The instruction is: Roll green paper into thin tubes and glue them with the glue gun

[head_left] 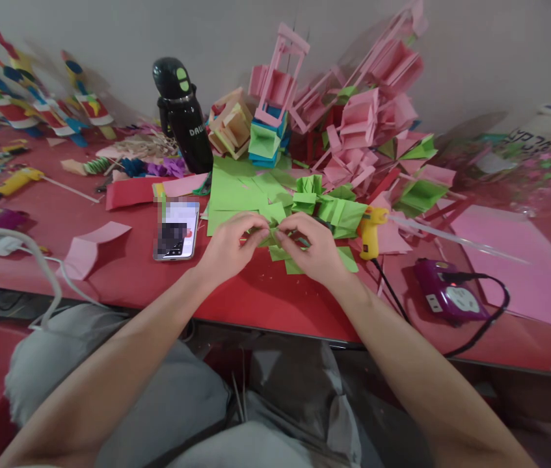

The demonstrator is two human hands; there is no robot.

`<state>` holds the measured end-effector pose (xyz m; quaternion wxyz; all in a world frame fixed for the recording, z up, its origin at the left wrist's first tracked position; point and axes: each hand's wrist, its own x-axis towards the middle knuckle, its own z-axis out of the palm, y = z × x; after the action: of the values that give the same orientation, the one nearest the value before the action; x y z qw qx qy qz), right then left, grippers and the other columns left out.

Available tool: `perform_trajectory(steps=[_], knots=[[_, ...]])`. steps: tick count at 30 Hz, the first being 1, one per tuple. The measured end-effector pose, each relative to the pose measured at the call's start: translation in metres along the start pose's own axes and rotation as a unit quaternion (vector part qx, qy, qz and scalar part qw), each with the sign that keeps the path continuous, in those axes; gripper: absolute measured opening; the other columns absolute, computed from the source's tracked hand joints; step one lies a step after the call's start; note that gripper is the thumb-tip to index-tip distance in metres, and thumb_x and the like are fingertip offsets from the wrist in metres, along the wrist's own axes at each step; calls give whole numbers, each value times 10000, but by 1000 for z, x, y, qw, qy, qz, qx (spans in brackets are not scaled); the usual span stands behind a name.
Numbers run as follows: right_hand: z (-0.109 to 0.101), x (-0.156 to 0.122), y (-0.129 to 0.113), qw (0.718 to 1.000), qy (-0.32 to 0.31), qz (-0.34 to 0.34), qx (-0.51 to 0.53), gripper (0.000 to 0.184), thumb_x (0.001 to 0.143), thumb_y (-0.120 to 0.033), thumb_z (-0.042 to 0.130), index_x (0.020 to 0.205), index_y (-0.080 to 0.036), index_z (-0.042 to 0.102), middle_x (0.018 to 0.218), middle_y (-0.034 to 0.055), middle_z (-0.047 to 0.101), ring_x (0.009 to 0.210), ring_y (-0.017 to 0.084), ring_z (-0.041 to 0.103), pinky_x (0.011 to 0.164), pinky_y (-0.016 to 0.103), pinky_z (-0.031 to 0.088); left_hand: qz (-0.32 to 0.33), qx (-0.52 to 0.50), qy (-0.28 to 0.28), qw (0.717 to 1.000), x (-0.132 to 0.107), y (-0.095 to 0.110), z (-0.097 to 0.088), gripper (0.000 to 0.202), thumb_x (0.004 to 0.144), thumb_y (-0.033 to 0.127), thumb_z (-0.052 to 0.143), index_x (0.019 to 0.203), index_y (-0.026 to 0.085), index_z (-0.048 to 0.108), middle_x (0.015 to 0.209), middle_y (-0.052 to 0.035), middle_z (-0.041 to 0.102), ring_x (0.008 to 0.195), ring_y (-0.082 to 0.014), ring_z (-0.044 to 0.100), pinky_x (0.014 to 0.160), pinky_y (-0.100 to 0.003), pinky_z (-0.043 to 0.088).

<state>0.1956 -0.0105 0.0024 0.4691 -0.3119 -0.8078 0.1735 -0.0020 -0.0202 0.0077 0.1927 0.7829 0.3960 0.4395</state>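
Observation:
My left hand and my right hand meet over the front of the table, fingertips pinched together. Between them is a small piece of green paper, mostly hidden by the fingers. Flat green sheets lie just behind my left hand. Folded green paper shapes sit behind my right hand, and green strips lie beneath it. To the right, close to that hand, rests a yellow hot glue gun with a long clear glue stick in its back.
A phone lies left of my hands, with a black bottle behind it. Pink paper baskets are piled against the wall. At right are a purple power strip with cords and pink sheets. Another yellow glue gun lies far left.

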Motion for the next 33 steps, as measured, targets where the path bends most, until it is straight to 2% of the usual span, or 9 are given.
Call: perform_trajectory(steps=[8, 13, 18, 26, 33], knots=[[1, -2, 1, 1000, -10, 13, 14, 37, 916, -200, 605, 882, -216, 604, 858, 31, 603, 748, 136, 574, 594, 259, 477, 16, 39, -6, 999, -1, -1, 1, 115, 952, 142, 550, 920, 197, 646, 1021, -58, 710, 975, -194, 661, 871, -340, 521], [1, -2, 2, 1000, -17, 19, 7, 30, 913, -214, 613, 885, -219, 607, 874, 32, 619, 776, 146, 584, 640, 279, 483, 14, 85, -17, 996, -2, 1, 0, 125, 955, 138, 534, 921, 199, 638, 1018, -46, 709, 960, -189, 662, 851, -319, 514], [0, -2, 3, 999, -42, 18, -4, 72, 912, -230, 624, 846, -207, 607, 813, 18, 621, 732, 137, 555, 638, 278, 441, 7, 131, -34, 991, -3, 4, -3, 135, 943, 118, 534, 903, 198, 635, 976, -27, 709, 902, -177, 659, 776, -291, 497], [-2, 0, 2, 1000, -24, 10, 17, 134, 930, -224, 608, 800, -214, 637, 775, 20, 648, 739, 157, 584, 697, 308, 467, 37, 37, -46, 998, 2, -5, -8, 68, 931, 186, 599, 938, 202, 665, 985, -53, 714, 932, -182, 666, 810, -306, 531], [-2, -1, 2, 1000, -22, 11, 17, 132, 931, -225, 607, 808, -214, 656, 782, 25, 667, 741, 159, 598, 711, 314, 478, 40, 33, -45, 998, 2, -6, -6, 90, 931, 187, 598, 945, 209, 683, 1001, -59, 724, 942, -185, 677, 821, -310, 542]])
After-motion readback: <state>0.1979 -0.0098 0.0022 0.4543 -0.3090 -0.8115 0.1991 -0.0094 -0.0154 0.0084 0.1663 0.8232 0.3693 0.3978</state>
